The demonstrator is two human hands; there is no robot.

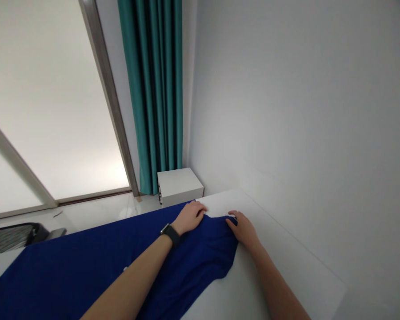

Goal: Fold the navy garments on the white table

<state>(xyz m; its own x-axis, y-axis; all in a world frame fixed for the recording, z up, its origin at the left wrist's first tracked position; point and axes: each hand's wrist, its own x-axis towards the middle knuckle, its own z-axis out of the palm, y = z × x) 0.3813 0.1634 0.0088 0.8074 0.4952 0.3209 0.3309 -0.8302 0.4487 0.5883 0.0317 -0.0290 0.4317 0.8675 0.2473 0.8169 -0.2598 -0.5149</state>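
Observation:
A dark blue cloth lies spread over a white table, running from the lower left to the far corner. My left hand, with a black watch on the wrist, grips the cloth's far edge with curled fingers. My right hand rests at the cloth's far right corner, fingers bent and pinching the fabric. The two hands are about a hand's width apart.
A white wall stands close along the table's right side. A small white cabinet sits on the floor beyond the table, beside a teal curtain. A large frosted window fills the left. A dark patterned object lies at left.

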